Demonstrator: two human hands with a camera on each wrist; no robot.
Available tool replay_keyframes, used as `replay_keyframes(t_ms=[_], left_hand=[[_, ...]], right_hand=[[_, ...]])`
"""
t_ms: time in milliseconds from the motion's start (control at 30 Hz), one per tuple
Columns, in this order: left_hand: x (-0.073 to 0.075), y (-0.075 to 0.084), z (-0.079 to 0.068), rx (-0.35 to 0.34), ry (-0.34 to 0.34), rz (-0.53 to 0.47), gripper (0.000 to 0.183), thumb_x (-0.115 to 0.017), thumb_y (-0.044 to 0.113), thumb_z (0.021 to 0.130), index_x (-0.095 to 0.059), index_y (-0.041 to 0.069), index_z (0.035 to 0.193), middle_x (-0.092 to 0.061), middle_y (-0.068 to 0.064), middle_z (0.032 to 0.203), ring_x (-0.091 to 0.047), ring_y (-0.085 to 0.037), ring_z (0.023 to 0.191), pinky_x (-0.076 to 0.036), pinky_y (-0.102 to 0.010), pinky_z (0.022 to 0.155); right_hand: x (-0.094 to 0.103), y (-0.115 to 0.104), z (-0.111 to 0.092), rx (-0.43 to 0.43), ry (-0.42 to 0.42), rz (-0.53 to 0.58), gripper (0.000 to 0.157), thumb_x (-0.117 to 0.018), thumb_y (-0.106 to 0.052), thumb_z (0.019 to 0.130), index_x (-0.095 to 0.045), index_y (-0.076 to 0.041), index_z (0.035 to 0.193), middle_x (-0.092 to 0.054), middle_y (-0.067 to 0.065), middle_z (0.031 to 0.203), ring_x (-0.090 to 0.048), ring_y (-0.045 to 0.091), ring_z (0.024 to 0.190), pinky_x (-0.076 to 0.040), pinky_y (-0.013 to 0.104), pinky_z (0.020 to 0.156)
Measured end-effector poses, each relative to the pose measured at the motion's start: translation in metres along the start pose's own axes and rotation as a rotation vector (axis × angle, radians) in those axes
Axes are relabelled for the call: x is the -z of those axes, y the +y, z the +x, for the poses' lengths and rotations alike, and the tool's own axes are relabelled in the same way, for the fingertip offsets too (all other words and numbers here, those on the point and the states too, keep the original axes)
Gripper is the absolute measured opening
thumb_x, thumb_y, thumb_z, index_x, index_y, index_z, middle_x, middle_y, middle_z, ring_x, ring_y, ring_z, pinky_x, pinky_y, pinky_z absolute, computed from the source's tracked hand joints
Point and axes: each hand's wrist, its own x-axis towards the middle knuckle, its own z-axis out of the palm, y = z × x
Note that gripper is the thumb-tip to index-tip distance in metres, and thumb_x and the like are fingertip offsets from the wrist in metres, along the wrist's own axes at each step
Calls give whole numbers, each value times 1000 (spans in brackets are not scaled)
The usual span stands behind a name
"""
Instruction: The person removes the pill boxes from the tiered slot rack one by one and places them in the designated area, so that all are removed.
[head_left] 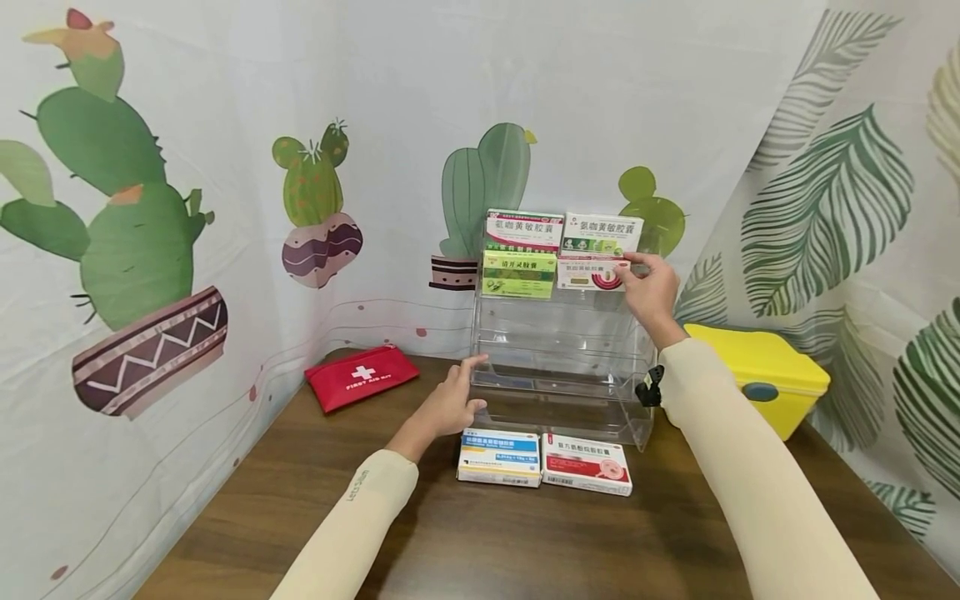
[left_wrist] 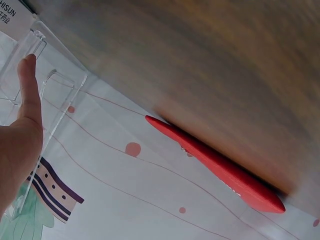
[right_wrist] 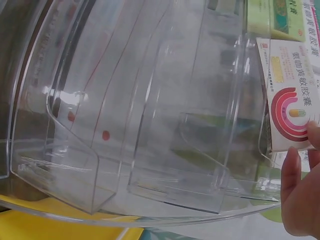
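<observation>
A clear acrylic display rack (head_left: pixel 555 321) with stepped tiers stands on the table. My right hand (head_left: pixel 651 292) holds a white medicine box with a pink-red arc (right_wrist: pixel 290 95) by its right end, on the second tier. To that box's left sits a green-yellow medicine box (head_left: pixel 517 277). Above them, the top tier carries a white-and-pink box (head_left: pixel 523 231) and a white-and-green box (head_left: pixel 602 233). Fingers extended, my left hand (head_left: pixel 450 400) is at the rack's left side; in the left wrist view a finger (left_wrist: pixel 30 95) lies along the clear side panel.
A blue-and-white medicine box (head_left: pixel 500 457) and a red-and-white one (head_left: pixel 587 463) lie flat in front of the rack. At the left is a red first aid pouch (head_left: pixel 363 377). A yellow case (head_left: pixel 757 367) stands right of the rack, and a printed curtain (head_left: pixel 390 83) hangs behind.
</observation>
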Motion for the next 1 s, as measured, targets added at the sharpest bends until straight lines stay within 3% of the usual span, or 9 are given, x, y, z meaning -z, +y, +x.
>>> replay_keyframes(t_ms=[100,467,700,1000], left_hand=[[0,0,0,-5,2,-3,79,-64,21,98,-10,32,155,-43,-23,131,-54,-23,70,-50,-44,75],[0,1,-1,-2,3,-3,80,-65,21,97,-10,32,154,-43,-23,131,-55,-24,72,-51,-46,78],[0,2,-1,8,6,-5,81,-66,21,97,-10,32,154,-43,-23,131,-57,-26,75,-51,-48,79],[1,2,-2,14,5,0,80,-65,21,97,-10,33,154,-42,-23,133,-58,-26,78,-51,-50,81]], right_hand=[[3,-3,-1,13,13,7,29,-72,-17,92,-72,-7,120,-65,11,116,-67,28,97,-42,14,66],[11,-19,0,14,89,67,28,-71,-18,93,-71,-5,119,-61,10,112,-61,13,87,-44,14,68],[18,-19,-4,18,84,92,32,-69,-22,95,-69,-5,122,-61,9,114,-60,14,89,-46,15,67],[24,-14,-14,65,83,145,30,-70,-22,94,-71,-4,118,-62,9,112,-56,-2,75,-45,12,63]])
